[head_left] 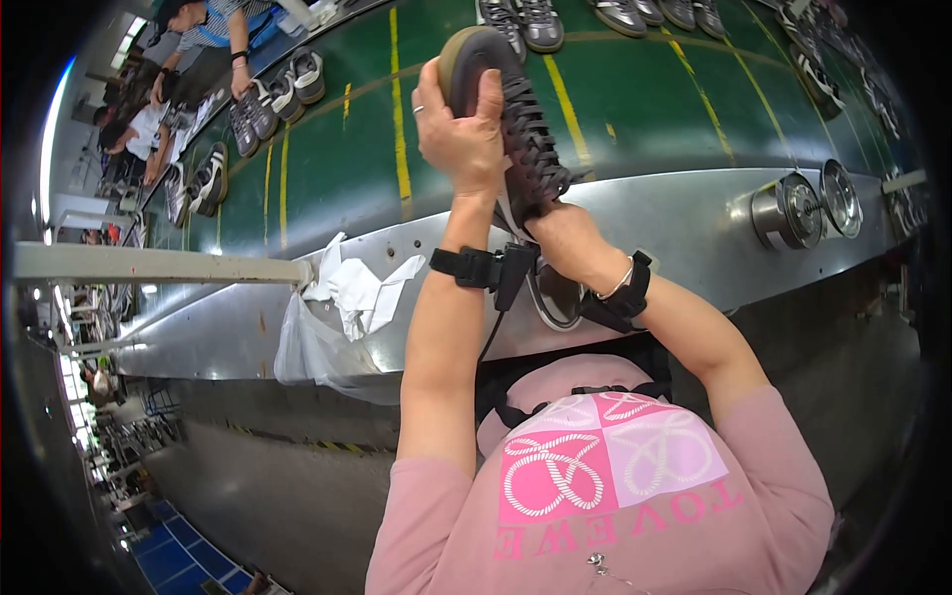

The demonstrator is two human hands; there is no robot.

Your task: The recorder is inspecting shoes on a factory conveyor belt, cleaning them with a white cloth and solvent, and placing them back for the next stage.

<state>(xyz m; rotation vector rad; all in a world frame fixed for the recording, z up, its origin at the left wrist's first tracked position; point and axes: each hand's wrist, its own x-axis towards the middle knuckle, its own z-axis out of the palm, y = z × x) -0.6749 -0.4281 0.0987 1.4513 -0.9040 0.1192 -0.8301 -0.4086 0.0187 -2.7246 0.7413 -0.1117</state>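
Observation:
A dark lace-up sneaker with a gum-brown sole is held up over the edge of the green belt, its toe pointing away from me. My left hand wraps round its toe end, thumb on the upper and fingers along the sole. At the heel end, my right hand grips near the shoe's opening; its fingertips are hidden by the shoe. Below my hands, a second sneaker with a pale sole edge rests on the metal ledge, partly covered by my wrists.
White crumpled paper and a clear plastic bag lie at the ledge's left, by a pale metal bar. Two round metal containers stand at the right. More sneakers sit on the green belt. A co-worker touches shoes at far left.

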